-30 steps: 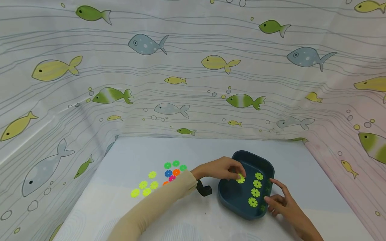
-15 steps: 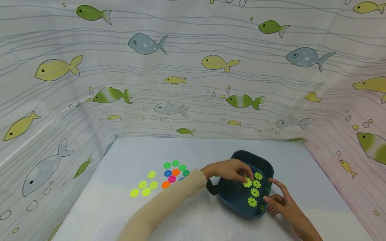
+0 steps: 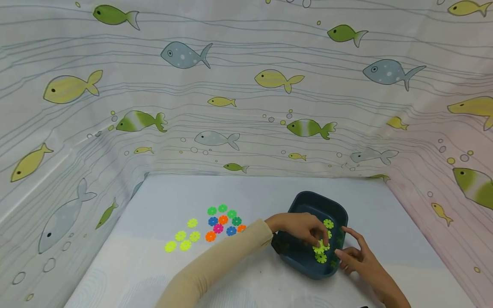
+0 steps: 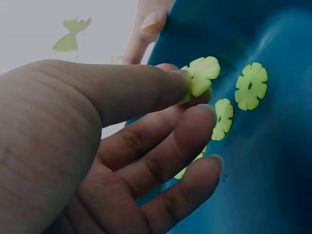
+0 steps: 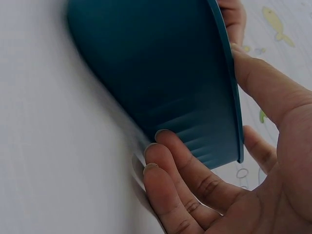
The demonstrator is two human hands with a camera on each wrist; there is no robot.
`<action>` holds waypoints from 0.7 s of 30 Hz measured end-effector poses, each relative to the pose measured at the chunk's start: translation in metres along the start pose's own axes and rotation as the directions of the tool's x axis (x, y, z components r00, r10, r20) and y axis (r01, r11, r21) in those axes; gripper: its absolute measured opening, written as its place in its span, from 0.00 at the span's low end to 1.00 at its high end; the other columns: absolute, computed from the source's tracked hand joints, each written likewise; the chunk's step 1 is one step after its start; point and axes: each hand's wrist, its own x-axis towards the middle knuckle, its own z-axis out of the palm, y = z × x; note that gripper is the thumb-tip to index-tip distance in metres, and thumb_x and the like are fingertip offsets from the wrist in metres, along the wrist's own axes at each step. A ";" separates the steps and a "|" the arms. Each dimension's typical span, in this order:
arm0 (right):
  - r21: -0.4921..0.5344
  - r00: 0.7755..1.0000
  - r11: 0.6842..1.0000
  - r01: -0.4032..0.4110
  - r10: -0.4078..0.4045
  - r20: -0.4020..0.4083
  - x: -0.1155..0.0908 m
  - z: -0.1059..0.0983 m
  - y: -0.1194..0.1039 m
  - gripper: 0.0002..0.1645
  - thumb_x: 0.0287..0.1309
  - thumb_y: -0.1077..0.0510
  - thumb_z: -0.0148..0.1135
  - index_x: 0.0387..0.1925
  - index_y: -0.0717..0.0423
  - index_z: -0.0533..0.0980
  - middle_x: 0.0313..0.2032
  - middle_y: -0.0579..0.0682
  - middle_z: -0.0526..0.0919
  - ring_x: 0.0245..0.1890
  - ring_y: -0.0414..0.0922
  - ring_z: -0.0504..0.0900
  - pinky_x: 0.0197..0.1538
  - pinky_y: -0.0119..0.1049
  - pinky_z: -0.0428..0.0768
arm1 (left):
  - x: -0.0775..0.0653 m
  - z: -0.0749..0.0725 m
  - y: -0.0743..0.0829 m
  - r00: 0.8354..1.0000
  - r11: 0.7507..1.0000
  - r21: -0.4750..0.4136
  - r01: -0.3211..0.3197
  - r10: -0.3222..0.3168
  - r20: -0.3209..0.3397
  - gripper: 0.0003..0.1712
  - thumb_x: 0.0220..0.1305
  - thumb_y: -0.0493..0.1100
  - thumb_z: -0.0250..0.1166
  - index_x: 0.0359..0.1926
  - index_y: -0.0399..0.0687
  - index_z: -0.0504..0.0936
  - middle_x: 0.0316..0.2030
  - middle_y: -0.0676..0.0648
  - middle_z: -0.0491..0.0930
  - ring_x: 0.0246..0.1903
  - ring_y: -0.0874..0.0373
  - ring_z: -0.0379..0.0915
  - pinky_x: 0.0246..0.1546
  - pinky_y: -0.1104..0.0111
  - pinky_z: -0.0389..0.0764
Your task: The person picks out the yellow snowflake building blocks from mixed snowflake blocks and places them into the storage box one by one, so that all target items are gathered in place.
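Note:
My left hand (image 3: 302,226) reaches over the dark blue plastic tray (image 3: 300,266) and pinches a yellow snowflake disc (image 4: 204,75) between thumb and index finger. Beneath it, several more yellow snowflake discs (image 3: 328,223) lie in a rough column on the tray floor; the fingers partly hide some of them. In the left wrist view, two discs (image 4: 251,87) show plainly beyond the fingertips. My right hand (image 3: 360,260) holds the tray's right side, thumb at the rim and other fingers against the outer wall (image 5: 165,87).
Left of the tray, several loose yellow discs (image 3: 194,236) lie on the white table (image 3: 154,205). Beside them is a cluster of green, blue, orange and pink discs (image 3: 218,228). A dark wrist camera (image 3: 276,244) overlaps the tray's left edge. Fish-patterned sheeting surrounds the table.
My left hand has moved right and toward me inside the tray, carrying the pinched disc from the left side to over the column of discs. My right hand has stayed at the tray's side.

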 end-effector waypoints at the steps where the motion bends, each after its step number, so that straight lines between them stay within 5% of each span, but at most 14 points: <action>1: 0.002 1.000 1.000 0.005 -0.005 0.003 0.000 0.000 0.000 0.49 0.72 0.51 0.63 0.80 0.33 0.43 0.43 0.60 0.82 0.38 0.55 0.83 0.39 0.45 0.83 | 0.001 0.000 0.001 1.000 1.000 0.006 0.004 -0.004 0.008 0.10 0.72 0.39 0.66 0.52 0.50 0.85 0.31 0.55 0.84 0.26 0.64 0.78 0.31 0.74 0.81; 9: 0.017 1.000 1.000 0.016 -0.017 0.027 -0.001 0.000 0.000 0.48 0.74 0.52 0.62 0.80 0.35 0.43 0.42 0.59 0.82 0.38 0.54 0.83 0.39 0.44 0.83 | 0.010 0.002 0.002 0.996 0.999 0.026 0.021 -0.023 0.082 0.08 0.71 0.38 0.67 0.49 0.51 0.85 0.32 0.57 0.83 0.27 0.65 0.78 0.32 0.75 0.80; 17: 0.028 0.999 0.999 0.033 -0.034 0.038 -0.003 0.000 -0.002 0.47 0.74 0.51 0.60 0.80 0.35 0.43 0.42 0.61 0.82 0.38 0.55 0.82 0.39 0.45 0.83 | 0.012 0.013 0.001 0.981 0.990 -0.116 0.079 -0.056 0.188 0.09 0.69 0.32 0.68 0.47 0.45 0.84 0.32 0.51 0.85 0.28 0.58 0.85 0.33 0.70 0.85; 21: 0.022 0.998 0.999 0.049 -0.050 0.046 -0.004 -0.001 -0.004 0.46 0.75 0.52 0.59 0.80 0.36 0.42 0.42 0.62 0.82 0.38 0.55 0.82 0.39 0.46 0.83 | 0.011 0.015 0.005 0.969 0.988 -0.111 0.109 -0.080 0.234 0.09 0.68 0.30 0.67 0.47 0.44 0.83 0.32 0.49 0.85 0.28 0.58 0.86 0.34 0.71 0.85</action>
